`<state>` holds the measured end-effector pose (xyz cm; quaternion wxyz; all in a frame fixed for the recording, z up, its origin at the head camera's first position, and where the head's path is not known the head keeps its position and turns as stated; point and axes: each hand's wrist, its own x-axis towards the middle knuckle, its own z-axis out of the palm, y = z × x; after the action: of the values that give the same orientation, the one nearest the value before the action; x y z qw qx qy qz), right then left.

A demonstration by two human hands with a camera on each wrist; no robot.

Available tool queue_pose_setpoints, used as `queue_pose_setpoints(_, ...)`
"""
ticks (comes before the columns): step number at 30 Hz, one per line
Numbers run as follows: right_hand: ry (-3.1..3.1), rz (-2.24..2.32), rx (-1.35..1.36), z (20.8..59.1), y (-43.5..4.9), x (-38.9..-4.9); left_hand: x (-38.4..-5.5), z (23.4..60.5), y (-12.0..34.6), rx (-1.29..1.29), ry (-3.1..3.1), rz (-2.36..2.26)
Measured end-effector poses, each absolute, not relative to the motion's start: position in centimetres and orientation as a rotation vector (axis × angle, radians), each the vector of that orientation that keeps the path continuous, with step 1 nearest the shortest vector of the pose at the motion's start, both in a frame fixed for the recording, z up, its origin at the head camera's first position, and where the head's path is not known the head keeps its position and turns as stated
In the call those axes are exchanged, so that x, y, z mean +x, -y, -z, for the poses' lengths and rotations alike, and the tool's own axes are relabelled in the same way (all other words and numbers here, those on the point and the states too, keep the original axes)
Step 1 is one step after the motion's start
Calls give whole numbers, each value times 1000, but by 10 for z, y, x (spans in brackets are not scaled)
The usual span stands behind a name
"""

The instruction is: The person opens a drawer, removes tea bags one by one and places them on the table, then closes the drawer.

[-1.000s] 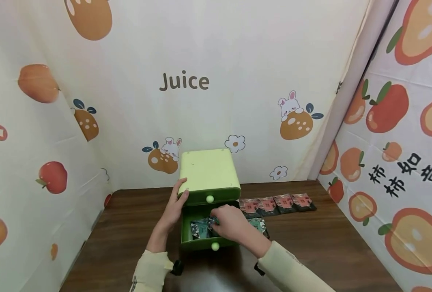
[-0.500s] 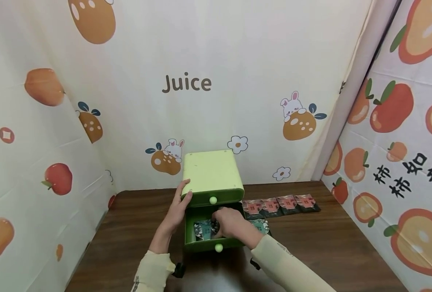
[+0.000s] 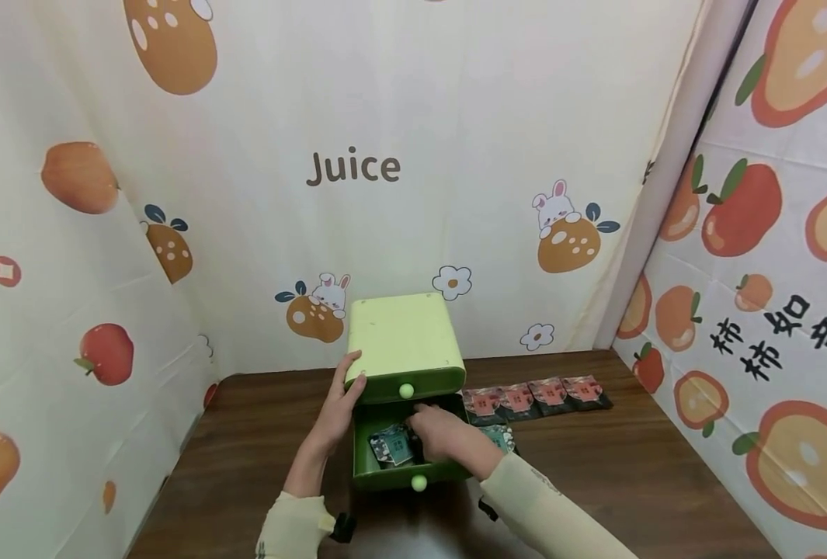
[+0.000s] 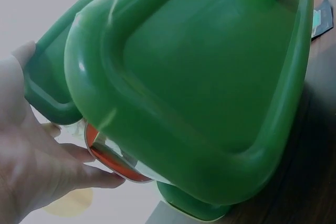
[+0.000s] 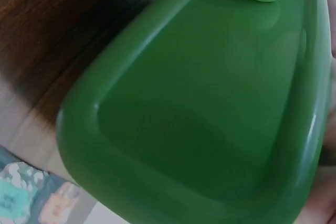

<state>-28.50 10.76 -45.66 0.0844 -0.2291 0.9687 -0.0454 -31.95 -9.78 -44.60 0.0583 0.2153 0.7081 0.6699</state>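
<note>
A small storage box (image 3: 402, 334) with a pale yellow-green top stands on the table, its lower green drawer (image 3: 367, 475) pulled out. My left hand (image 3: 335, 407) rests on the box's upper left corner. In the left wrist view its fingers (image 4: 100, 177) lie fairly straight along the box's side. My right hand (image 3: 441, 435) reaches down into the right part of the lower drawer. Its fingertips are hidden, so whether they hold anything does not show. A teal-labelled packet (image 3: 394, 445) lies tilted in the drawer, left of that hand.
Several red-labelled packets (image 3: 551, 394) lie in a row on the table to the box's right. Another teal-labelled packet (image 3: 502, 437) lies beside the drawer, partly behind the right forearm. The upper drawer (image 3: 378, 388) is shut. A printed cloth wall (image 3: 385, 225) stands behind.
My right hand has gone deeper into the lower drawer; the dark patterned packet seen at its fingers is now mostly hidden. The teal-labelled packet there has tilted. The left hand stays on the box.
</note>
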Motion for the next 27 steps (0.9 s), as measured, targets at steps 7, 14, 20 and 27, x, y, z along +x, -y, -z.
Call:
queue_pose_setpoints(7, -3003, 288, -724, 473, -116, -281, -315, 451, 97, 625, -2163, -2031)
queue_pose_setpoints(14, -3074, 251, -818, 472, -131, -284, -318, 455, 96, 622, -2137, -2048)
queue_pose_setpoints(20, -3039, 470, -907, 457, -146, -277, -333, 473, 96, 615, -2115, -2096)
queue_pose_setpoints(27, -2986, 812, -982, 452, -171, -266, -339, 475, 97, 630, -2169, -2083)
